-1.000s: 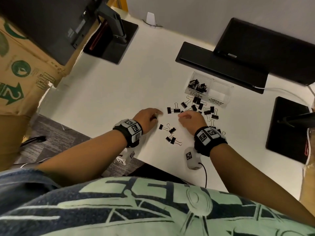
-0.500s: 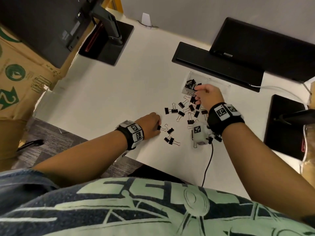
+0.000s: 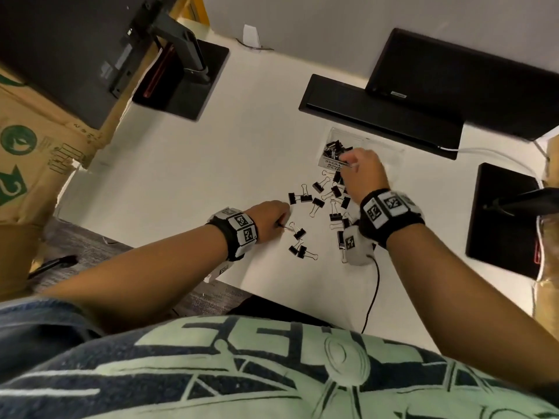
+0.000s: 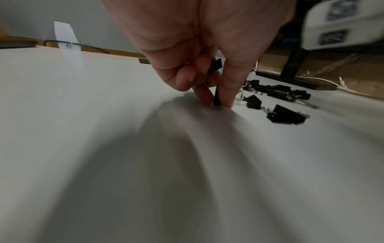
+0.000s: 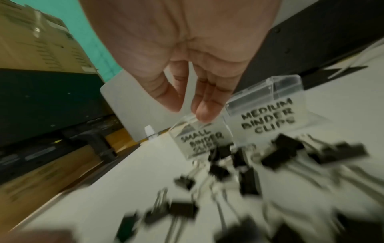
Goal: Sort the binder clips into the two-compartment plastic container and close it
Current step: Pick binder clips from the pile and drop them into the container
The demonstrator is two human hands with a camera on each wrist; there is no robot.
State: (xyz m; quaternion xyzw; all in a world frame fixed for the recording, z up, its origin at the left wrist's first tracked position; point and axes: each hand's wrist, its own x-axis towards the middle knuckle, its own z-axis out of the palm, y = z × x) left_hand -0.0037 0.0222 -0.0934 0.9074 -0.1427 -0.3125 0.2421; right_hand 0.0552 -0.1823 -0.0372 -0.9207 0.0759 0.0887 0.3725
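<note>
Black wristbands [image 3: 390, 217] with white tag blocks; navy shirt [image 3: 272, 373], pale-green print.

The clear container [image 3: 390, 152] stood open, and its left compartment held small clips [image 3: 332, 148]. Black binder clips [image 3: 317, 204] lay scattered before it.

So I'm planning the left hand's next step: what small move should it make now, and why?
Probably lift the small black binder clip off the white desk and carry it toward the clear plastic container. The left hand already pinches it between thumb and fingertip against the desk, and the compartment labelled SMALL BINDER CLIPS lies open.
</note>
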